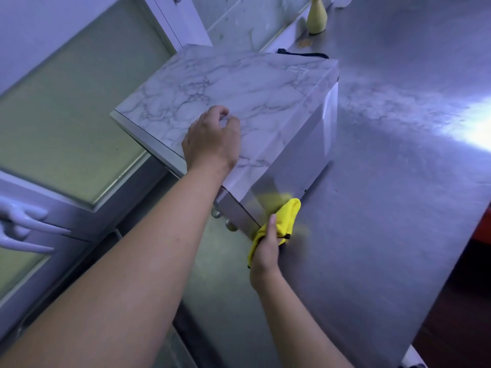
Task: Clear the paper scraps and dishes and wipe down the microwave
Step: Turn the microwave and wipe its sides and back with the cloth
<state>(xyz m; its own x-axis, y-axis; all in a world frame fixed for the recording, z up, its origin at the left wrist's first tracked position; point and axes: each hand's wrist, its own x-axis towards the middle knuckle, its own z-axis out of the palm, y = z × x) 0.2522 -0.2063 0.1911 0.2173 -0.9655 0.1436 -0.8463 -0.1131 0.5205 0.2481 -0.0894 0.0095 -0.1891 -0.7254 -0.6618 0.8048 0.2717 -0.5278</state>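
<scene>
While the left hand (212, 139) rests on the marble-patterned top of the microwave (265, 83), fingers loosely bent and grasping nothing, it seems set there to steady the box against the sideways push of wiping. The right hand (265, 251) grips a bunched yellow cloth (288, 216) and presses it to the shiny side panel at the low front corner, just above the steel counter (398, 208), likely so the wad reaches the bottom edge.

2 hands (212, 140) (265, 252), 1 microwave (239, 83), 1 yellow cloth (288, 216), 1 vase (316, 18)
</scene>
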